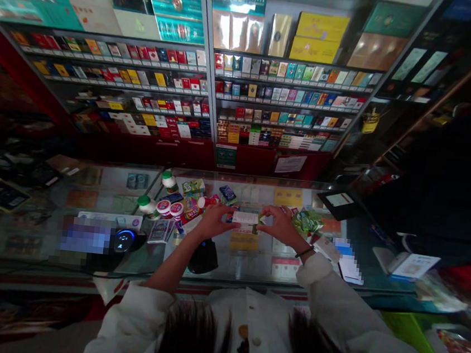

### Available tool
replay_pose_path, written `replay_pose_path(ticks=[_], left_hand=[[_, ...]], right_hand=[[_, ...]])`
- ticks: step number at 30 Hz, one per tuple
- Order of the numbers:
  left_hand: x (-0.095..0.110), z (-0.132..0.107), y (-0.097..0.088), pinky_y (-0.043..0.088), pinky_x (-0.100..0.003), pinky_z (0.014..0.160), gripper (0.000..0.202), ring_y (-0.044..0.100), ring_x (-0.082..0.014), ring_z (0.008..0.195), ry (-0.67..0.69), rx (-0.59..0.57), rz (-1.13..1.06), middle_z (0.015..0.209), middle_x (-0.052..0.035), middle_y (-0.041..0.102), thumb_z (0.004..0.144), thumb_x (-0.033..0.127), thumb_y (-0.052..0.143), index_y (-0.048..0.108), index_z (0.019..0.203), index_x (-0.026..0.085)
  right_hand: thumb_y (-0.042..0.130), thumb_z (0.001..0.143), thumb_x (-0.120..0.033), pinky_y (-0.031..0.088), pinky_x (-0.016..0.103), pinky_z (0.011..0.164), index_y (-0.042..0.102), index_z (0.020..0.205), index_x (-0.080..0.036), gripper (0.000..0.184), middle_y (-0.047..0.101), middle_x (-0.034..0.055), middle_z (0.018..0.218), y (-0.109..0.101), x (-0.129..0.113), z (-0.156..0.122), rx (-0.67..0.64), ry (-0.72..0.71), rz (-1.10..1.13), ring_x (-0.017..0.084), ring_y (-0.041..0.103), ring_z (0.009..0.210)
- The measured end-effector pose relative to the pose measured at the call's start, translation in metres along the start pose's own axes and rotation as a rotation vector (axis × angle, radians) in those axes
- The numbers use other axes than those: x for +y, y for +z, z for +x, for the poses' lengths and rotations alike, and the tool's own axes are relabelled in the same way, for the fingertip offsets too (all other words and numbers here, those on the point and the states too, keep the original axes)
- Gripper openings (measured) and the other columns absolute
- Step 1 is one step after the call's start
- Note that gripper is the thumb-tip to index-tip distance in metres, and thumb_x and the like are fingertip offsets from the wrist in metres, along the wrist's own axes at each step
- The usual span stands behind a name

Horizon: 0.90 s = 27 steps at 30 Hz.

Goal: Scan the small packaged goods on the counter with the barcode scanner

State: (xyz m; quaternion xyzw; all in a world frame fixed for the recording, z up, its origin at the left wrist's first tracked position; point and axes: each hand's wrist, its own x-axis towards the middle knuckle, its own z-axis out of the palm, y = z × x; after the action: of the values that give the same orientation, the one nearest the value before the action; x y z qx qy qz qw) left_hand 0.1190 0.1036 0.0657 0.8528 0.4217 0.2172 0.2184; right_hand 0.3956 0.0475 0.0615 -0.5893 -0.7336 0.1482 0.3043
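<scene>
Between my two hands is a small flat white box [245, 218] with printed text on it, held above the glass counter [247, 262]. My left hand [215, 221] pinches its left end, thumb and fingers closed on it. At the other end, my right hand [280, 225] grips it the same way. Left of my left hand stand white bottles with green caps [168, 180], round tubs with pink-and-white lids [164, 208] and several candy packets [192, 208]. Green packets [309, 221] lie just beyond my right hand. A black device [204, 256] sits under my left forearm.
Shelves of cigarette packs [253, 91] rise behind the counter. Left on the glass are a round device with a blue-lit display [124, 240] and playing-card-like packs [160, 231]. To the right are a black folder [339, 201] and a white stand [413, 266]. A dark-clothed person [449, 182] is at the right.
</scene>
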Motion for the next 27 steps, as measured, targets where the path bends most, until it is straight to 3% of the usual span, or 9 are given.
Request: replay_pose_path(ticks=[8, 15, 18, 23, 27], left_hand=[[0.023, 0.002, 0.013, 0.039, -0.057, 0.108, 0.045, 0.062, -0.0363, 0.121, -0.083, 0.020, 0.066, 0.126, -0.0098, 0.074, 0.084, 0.042, 0.078, 0.072, 0.125, 0.025], [0.038, -0.007, 0.022, 0.038, -0.055, 0.108, 0.044, 0.058, -0.0349, 0.125, -0.034, 0.122, 0.112, 0.126, -0.0070, 0.073, 0.082, 0.036, 0.081, 0.069, 0.124, 0.030], [0.039, -0.012, 0.026, 0.037, -0.054, 0.111, 0.056, 0.055, -0.0345, 0.131, -0.018, 0.138, 0.075, 0.137, -0.0081, 0.068, 0.083, 0.042, 0.081, 0.063, 0.135, 0.030], [0.039, -0.013, 0.028, 0.036, -0.055, 0.115, 0.081, 0.051, -0.0336, 0.139, -0.001, 0.050, -0.057, 0.149, -0.0123, 0.059, 0.083, 0.050, 0.079, 0.045, 0.154, 0.028], [0.046, -0.013, 0.027, 0.041, -0.051, 0.113, 0.076, 0.060, -0.0317, 0.130, 0.017, 0.086, -0.129, 0.140, -0.0111, 0.066, 0.076, 0.048, 0.086, 0.056, 0.142, 0.027]], right_hand=[[0.078, 0.080, -0.046, 0.022, 0.053, 0.113, 0.069, 0.102, -0.026, 0.031, 0.075, 0.0036, 0.105, -0.007, 0.003, -0.012, 0.099, 0.013, -0.065, 0.026, 0.064, 0.106], [0.072, 0.089, -0.036, 0.013, 0.057, 0.120, 0.070, 0.119, -0.028, 0.031, 0.077, 0.0060, 0.112, -0.010, 0.001, -0.032, 0.096, -0.176, -0.314, 0.030, 0.058, 0.117], [0.067, 0.094, -0.038, 0.013, 0.057, 0.122, 0.072, 0.120, -0.027, 0.028, 0.077, 0.0068, 0.114, -0.009, 0.004, -0.045, 0.172, -0.222, -0.387, 0.029, 0.059, 0.118], [0.057, 0.101, -0.030, 0.031, 0.042, 0.119, 0.071, 0.122, -0.028, 0.026, 0.078, 0.0033, 0.117, 0.002, 0.023, -0.063, 0.315, -0.423, -0.432, 0.021, 0.063, 0.117], [0.061, 0.100, -0.026, 0.025, 0.043, 0.123, 0.072, 0.121, -0.030, 0.024, 0.078, 0.0001, 0.116, 0.011, 0.033, -0.069, 0.505, -0.502, -0.429, 0.019, 0.064, 0.119]])
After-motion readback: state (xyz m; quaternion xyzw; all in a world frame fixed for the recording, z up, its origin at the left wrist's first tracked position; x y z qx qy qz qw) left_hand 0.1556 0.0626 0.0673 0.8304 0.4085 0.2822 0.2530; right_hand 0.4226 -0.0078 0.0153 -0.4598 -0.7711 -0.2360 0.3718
